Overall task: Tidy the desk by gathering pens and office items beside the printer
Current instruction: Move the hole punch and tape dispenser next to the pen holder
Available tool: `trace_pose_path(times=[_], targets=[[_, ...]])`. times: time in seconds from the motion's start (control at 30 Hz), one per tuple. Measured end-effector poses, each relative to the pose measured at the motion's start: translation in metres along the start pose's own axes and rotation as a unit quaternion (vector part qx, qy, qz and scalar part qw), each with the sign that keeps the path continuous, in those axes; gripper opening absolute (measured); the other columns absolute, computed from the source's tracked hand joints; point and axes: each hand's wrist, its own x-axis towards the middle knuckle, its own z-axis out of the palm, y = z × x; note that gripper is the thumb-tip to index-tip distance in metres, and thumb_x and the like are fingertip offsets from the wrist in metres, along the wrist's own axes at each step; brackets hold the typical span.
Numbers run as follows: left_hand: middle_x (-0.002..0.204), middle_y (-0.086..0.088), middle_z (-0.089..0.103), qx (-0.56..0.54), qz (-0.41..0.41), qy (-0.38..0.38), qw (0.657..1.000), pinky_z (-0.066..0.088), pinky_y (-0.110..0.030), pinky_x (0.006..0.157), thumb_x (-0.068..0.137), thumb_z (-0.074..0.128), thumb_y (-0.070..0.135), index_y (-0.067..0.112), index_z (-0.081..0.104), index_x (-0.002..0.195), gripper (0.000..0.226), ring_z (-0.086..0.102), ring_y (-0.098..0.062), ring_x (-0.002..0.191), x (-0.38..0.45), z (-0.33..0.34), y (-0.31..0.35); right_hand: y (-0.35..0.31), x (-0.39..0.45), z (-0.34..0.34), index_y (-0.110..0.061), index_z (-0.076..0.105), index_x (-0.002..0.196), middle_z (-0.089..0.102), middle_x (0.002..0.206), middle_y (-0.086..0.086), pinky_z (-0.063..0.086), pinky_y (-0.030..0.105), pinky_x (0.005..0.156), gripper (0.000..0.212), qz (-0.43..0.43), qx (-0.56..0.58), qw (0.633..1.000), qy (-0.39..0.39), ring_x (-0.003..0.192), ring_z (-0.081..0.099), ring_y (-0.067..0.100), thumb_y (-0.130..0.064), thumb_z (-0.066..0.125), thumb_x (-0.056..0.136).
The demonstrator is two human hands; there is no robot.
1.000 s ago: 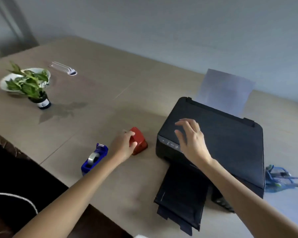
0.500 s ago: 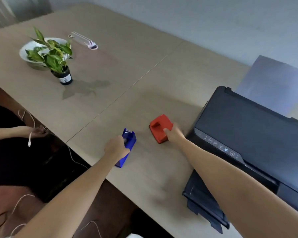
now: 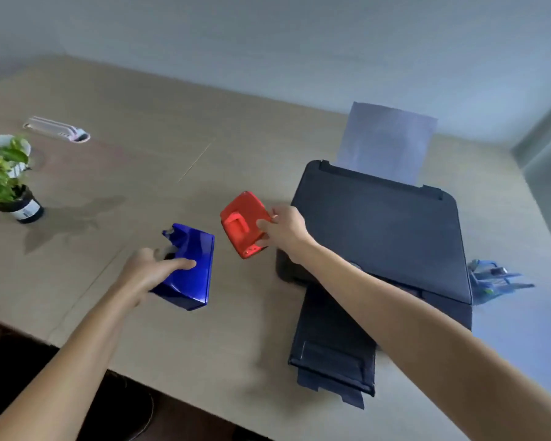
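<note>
Centre frame: left hand (image 3: pixel 147 272) grips the blue tape dispenser (image 3: pixel 190 268), tilted up off the desk (image 3: pixel 140 100); right hand (image 3: pixel 283 230) pinches the red hole punch (image 3: pixel 244 222), raised just left of the printer (image 3: pixel 379 227), probably for carrying; right edge: blue pen holder (image 3: pixel 487 281), contents blurred.

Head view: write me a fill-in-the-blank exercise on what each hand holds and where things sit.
1. The left hand holds the tape dispenser, whose colour is ____.
2. The right hand grips a red office item just left of the black ____.
3. The potted plant stands at the desk's far ____ side.
4. A sheet of ____ stands up from the printer's rear tray.

Missing words: blue; printer; left; paper
</note>
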Motion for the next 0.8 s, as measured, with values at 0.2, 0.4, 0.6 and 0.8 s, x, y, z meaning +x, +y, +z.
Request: trace_pose_path(times=[0.2, 0.4, 0.6, 0.8], targets=[[0.108, -0.014, 0.072, -0.05, 0.127, -0.004, 0.991, 0.051, -0.044, 0.084, 0.07, 0.084, 0.023, 0.025, 0.071, 0.102, 0.035, 0.065, -0.033, 0.107, -0.053, 0.033, 0.111, -0.067, -0.051, -0.112, -0.002, 0.052, 0.074, 0.06, 0.076, 0.018, 0.06, 0.048, 0.076, 0.017, -0.087, 0.189, 0.978, -0.011, 0.062, 0.063, 0.032, 0.003, 0.059, 0.089], [0.072, 0.011, 0.077, -0.042, 0.225, -0.124, 0.965, 0.054, -0.027, 0.064, 0.063, 0.088, 0.018, 0.027, 0.076, 0.08, 0.023, 0.071, -0.014, 0.077, -0.114, 0.137, 0.178, -0.047, -0.112, -0.258, -0.004, 0.051, 0.072, 0.059, 0.08, 0.019, 0.06, 0.037, 0.074, 0.021, -0.13, 0.243, 0.958, 0.078, 0.065, 0.062, 0.029, 0.0, 0.056, 0.092], [0.088, 0.001, 0.078, 0.076, 0.242, -0.255, 0.933, 0.059, -0.043, 0.081, 0.051, 0.088, 0.04, 0.024, 0.074, 0.089, 0.043, 0.074, -0.02, 0.086, -0.174, 0.291, 0.187, 0.047, -0.168, -0.386, -0.002, 0.05, 0.075, 0.058, 0.077, 0.02, 0.062, 0.033, 0.066, 0.018, -0.083, 0.249, 0.94, 0.219, 0.053, 0.067, 0.021, 0.001, 0.058, 0.09], [0.07, 0.006, 0.069, 0.269, 0.3, -0.344, 0.848, 0.048, -0.029, 0.056, 0.06, 0.075, 0.049, 0.027, 0.069, 0.073, 0.026, 0.065, -0.012, 0.072, -0.22, 0.432, 0.172, 0.146, -0.215, -0.465, 0.002, 0.057, 0.079, 0.062, 0.081, 0.024, 0.061, 0.027, 0.056, 0.012, -0.006, 0.258, 0.911, 0.321, 0.058, 0.071, 0.024, -0.001, 0.06, 0.09]])
